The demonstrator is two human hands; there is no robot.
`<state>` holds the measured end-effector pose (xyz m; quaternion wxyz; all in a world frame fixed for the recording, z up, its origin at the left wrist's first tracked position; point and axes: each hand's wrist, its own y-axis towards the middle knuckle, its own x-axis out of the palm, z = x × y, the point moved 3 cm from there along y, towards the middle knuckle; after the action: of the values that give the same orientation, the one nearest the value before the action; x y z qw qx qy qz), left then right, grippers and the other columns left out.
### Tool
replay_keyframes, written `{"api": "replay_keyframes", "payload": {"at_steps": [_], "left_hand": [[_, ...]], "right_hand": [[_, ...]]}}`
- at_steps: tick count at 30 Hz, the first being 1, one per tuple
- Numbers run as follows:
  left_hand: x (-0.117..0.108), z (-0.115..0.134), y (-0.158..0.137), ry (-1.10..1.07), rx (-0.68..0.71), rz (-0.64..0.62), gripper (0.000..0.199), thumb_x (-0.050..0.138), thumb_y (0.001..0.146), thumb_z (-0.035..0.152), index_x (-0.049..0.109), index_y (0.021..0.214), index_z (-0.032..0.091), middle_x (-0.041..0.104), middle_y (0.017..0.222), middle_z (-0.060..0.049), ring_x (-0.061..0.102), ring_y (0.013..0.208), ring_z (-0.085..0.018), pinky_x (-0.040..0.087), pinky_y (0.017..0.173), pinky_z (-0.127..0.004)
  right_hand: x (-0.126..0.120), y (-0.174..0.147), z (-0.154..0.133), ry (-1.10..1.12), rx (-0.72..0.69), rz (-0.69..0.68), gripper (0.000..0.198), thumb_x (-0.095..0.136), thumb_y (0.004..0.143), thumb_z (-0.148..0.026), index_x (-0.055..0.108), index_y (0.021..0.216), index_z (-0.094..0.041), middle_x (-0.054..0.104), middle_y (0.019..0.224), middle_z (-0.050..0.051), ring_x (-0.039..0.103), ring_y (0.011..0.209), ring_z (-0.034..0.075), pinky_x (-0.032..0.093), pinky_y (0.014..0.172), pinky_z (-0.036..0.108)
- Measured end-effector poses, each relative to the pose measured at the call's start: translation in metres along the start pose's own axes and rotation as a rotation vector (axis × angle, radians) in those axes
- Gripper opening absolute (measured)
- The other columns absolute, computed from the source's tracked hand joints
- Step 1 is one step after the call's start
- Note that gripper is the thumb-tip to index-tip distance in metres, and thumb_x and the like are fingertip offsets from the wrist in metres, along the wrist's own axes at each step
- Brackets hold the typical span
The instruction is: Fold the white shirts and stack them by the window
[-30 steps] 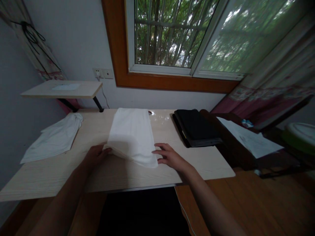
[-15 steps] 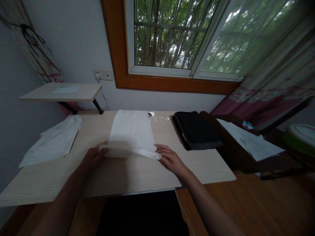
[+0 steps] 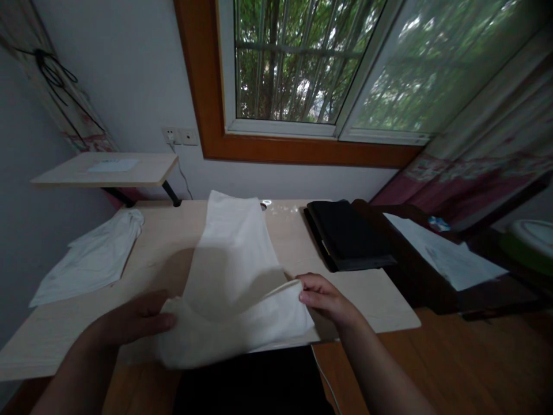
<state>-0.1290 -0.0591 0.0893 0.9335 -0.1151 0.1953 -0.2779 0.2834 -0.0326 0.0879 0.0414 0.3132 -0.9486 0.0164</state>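
Head view: white cloth (image 3: 235,259) lies lengthwise on the pale wooden table (image 3: 367,297), centred in front of the person. Far end rests flat near the back edge; near end is lifted, curved between the hands, and covers part of the table's front edge. Its lower left is blurred. Left hand (image 3: 140,317) grips the near left corner, thumb toward the middle. Right hand (image 3: 326,297) pinches the near right edge between thumb and fingers. A second white cloth (image 3: 93,256) lies rumpled at the table's left, well apart from the left hand. Black folder (image 3: 345,233) lies on the right, beyond the right hand, not touching the cloth. Raised shelf (image 3: 155,169) at back left bears a paper sheet (image 3: 113,165).
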Motion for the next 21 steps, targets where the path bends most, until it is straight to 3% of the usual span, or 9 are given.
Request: {"api": "replay_keyframes", "payload": {"at_steps": [3, 7, 9, 12, 16, 21], "left_hand": [[-0.004, 0.001, 0.013, -0.147, 0.007, 0.076, 0.042, 0.071, 0.074, 0.063, 0.077, 0.081, 0.022, 0.075, 0.079, -0.007, 0.068, 0.070, -0.024, 0.057, 0.065, -0.034], [-0.021, -0.002, 0.052, -0.285, 0.013, 0.440, 0.052, 0.065, 0.080, 0.069, 0.070, 0.072, 0.018, 0.070, 0.071, -0.006, 0.065, 0.068, -0.021, 0.056, 0.065, -0.033], [-0.031, -0.001, 0.072, -0.318, 0.023, 0.583, 0.052, 0.065, 0.081, 0.069, 0.069, 0.080, 0.017, 0.070, 0.075, -0.005, 0.066, 0.073, -0.021, 0.056, 0.068, -0.031], [-0.041, -0.004, 0.102, -0.357, 0.071, 0.666, 0.055, 0.063, 0.084, 0.069, 0.067, 0.098, 0.016, 0.069, 0.080, -0.004, 0.067, 0.079, -0.021, 0.056, 0.069, -0.030], [-0.048, -0.032, 0.137, -0.248, 0.116, 0.698, 0.073, 0.059, 0.088, 0.066, 0.050, 0.140, 0.015, 0.071, 0.108, -0.011, 0.070, 0.094, -0.023, 0.057, 0.081, -0.034], [-0.044, -0.069, 0.146, 0.063, 0.071, 0.793, 0.093, 0.076, 0.075, 0.049, 0.037, 0.152, 0.016, 0.061, 0.133, -0.018, 0.066, 0.112, -0.029, 0.054, 0.096, -0.045]], "right_hand": [[0.000, 0.021, -0.006, 0.147, 0.024, 0.153, 0.047, 0.080, 0.075, -0.063, 0.069, 0.084, -0.018, 0.062, 0.071, 0.001, 0.054, 0.061, 0.015, 0.040, 0.058, 0.026], [-0.015, 0.066, -0.006, 0.192, -0.040, 0.402, 0.042, 0.080, 0.077, -0.059, 0.062, 0.080, -0.021, 0.057, 0.068, -0.002, 0.050, 0.058, 0.013, 0.038, 0.055, 0.024], [-0.027, 0.090, -0.002, 0.166, -0.101, 0.516, 0.041, 0.077, 0.079, -0.059, 0.058, 0.080, -0.022, 0.055, 0.069, -0.003, 0.049, 0.059, 0.013, 0.040, 0.056, 0.025], [-0.044, 0.120, 0.013, 0.113, -0.162, 0.624, 0.041, 0.072, 0.081, -0.061, 0.056, 0.084, -0.024, 0.055, 0.072, -0.004, 0.051, 0.065, 0.014, 0.043, 0.060, 0.025], [-0.054, 0.140, 0.047, -0.003, -0.024, 0.533, 0.053, 0.063, 0.085, -0.064, 0.052, 0.123, -0.028, 0.062, 0.085, -0.004, 0.056, 0.069, 0.015, 0.047, 0.065, 0.028], [-0.056, 0.126, 0.070, -0.415, 0.038, 0.414, 0.074, 0.073, 0.080, -0.053, 0.044, 0.142, -0.025, 0.062, 0.092, -0.002, 0.057, 0.076, 0.015, 0.045, 0.071, 0.029]]}}
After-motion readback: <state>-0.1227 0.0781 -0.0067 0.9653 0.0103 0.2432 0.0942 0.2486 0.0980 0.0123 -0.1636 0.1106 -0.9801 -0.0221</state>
